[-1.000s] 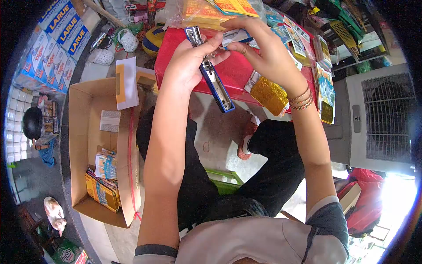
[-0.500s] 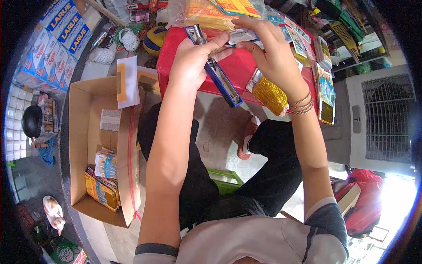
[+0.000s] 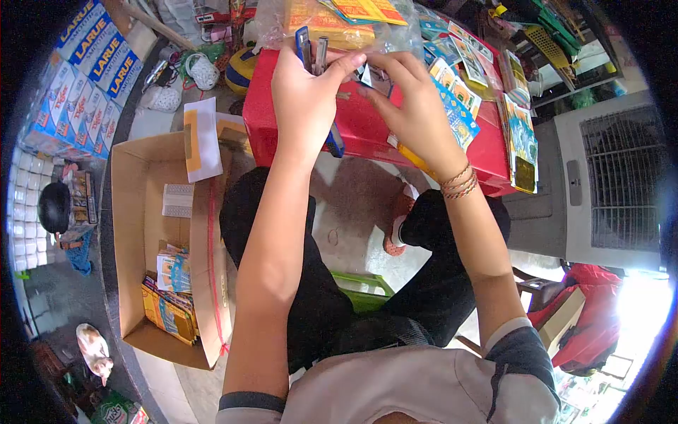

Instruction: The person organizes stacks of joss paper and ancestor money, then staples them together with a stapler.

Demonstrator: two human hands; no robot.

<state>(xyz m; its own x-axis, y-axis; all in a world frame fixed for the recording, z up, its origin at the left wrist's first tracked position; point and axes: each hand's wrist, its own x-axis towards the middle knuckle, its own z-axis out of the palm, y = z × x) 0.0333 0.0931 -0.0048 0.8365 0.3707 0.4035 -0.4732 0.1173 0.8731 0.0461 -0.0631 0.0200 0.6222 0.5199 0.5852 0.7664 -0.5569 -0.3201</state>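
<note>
My left hand (image 3: 305, 95) is closed around a blue stapler (image 3: 335, 143) above the near edge of the red table. Its metal and blue upper parts stand out beyond the fingers, spread apart, while the palm hides its middle. My right hand (image 3: 417, 113) is close beside it, thumb and fingers pinched at a small white-and-dark piece (image 3: 366, 75) between the two hands. What this piece is cannot be made out. Blue and yellow printed papers (image 3: 455, 113) lie on the table beyond my right hand.
Plastic-wrapped yellow and orange packets (image 3: 332, 30) lie on the red table (image 3: 261, 106). Left of my legs stands a cardboard box (image 3: 134, 212) with printed bundles inside and a white paper (image 3: 203, 138) over its edge. A cat (image 3: 93, 350) lies at the lower left. An air cooler (image 3: 621, 177) stands right.
The stapler has turned more upright in my left hand, its upper parts now spread. My right hand has moved slightly left and down, its fingertips closer to my left thumb.
</note>
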